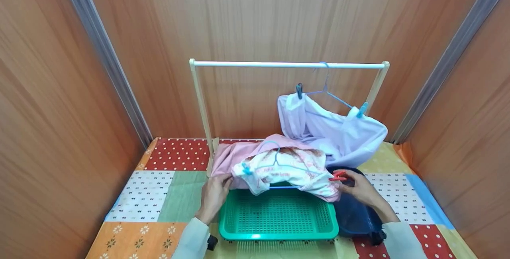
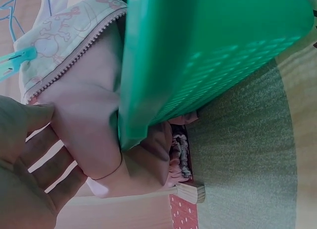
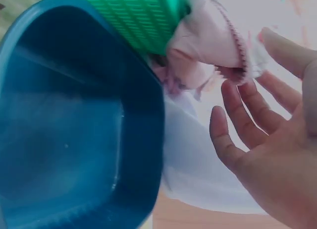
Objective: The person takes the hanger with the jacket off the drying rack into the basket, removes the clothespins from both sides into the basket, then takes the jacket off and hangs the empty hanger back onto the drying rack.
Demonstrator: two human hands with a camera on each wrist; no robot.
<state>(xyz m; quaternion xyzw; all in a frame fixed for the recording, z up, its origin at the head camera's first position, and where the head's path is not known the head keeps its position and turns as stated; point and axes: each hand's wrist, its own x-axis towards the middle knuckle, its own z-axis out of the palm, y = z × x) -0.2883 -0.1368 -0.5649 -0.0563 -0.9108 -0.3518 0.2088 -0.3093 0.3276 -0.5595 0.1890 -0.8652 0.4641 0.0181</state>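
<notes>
A pink zip-up garment (image 1: 235, 157) with a patterned white lining (image 1: 287, 171) lies over the far side of the green basket (image 1: 279, 233). A blue hanger (image 1: 276, 155) rests on the lining, and a light-blue clothespin (image 2: 22, 60) clips the left side. My left hand (image 1: 215, 195) pinches the garment's left edge near the zipper (image 2: 79, 53), thumb in front and fingers behind. At the right edge my right hand (image 1: 356, 189) holds a red clothespin (image 1: 338, 176) between thumb and fingers; its tips are mostly hidden in the right wrist view.
A rack with a white rail (image 1: 255, 64) stands behind. From it a lavender garment (image 1: 338, 131) hangs on another hanger, with a dark clothespin (image 1: 299, 91) and a blue clothespin (image 1: 362, 109). A dark blue basin (image 3: 79, 125) stands right of the basket, under my right forearm.
</notes>
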